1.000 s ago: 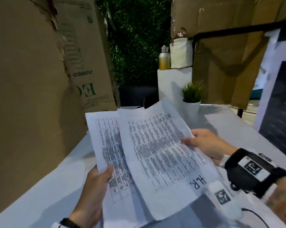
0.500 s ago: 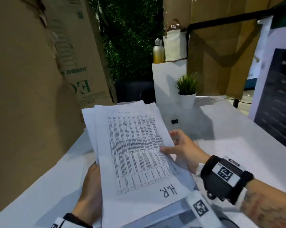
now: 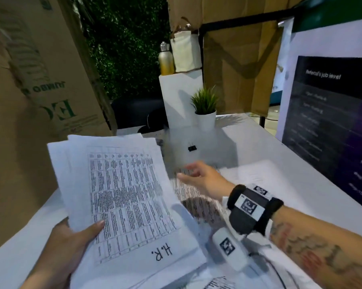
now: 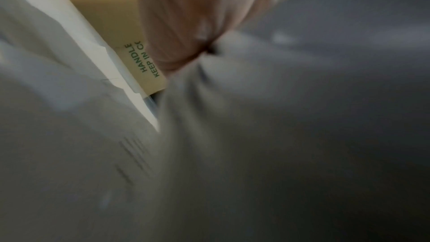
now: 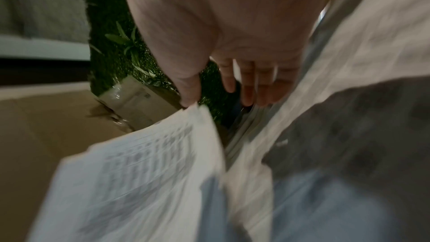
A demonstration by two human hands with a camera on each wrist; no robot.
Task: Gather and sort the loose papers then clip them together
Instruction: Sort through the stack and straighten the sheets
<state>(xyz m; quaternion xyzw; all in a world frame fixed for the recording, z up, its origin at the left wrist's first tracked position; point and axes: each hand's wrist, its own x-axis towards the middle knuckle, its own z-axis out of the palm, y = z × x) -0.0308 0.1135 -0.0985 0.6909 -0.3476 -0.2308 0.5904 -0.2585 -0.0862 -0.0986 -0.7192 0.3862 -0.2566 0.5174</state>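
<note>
The stack of papers (image 3: 121, 197) is thin white matt paper printed with dense black tables, its sheets slightly wavy, and more printed sheets (image 3: 196, 197) of the same matt paper lie on the table (image 3: 269, 155), whose top looks smooth, white and faintly sheeny. The binder clip (image 3: 192, 148) looks like black metal, the bottle (image 3: 166, 59) has a brushed metallic sheen, and the plant pot (image 3: 206, 122) is smooth and white. The cardboard boxes (image 3: 51, 80) are rough brown cardboard with torn edges.
</note>
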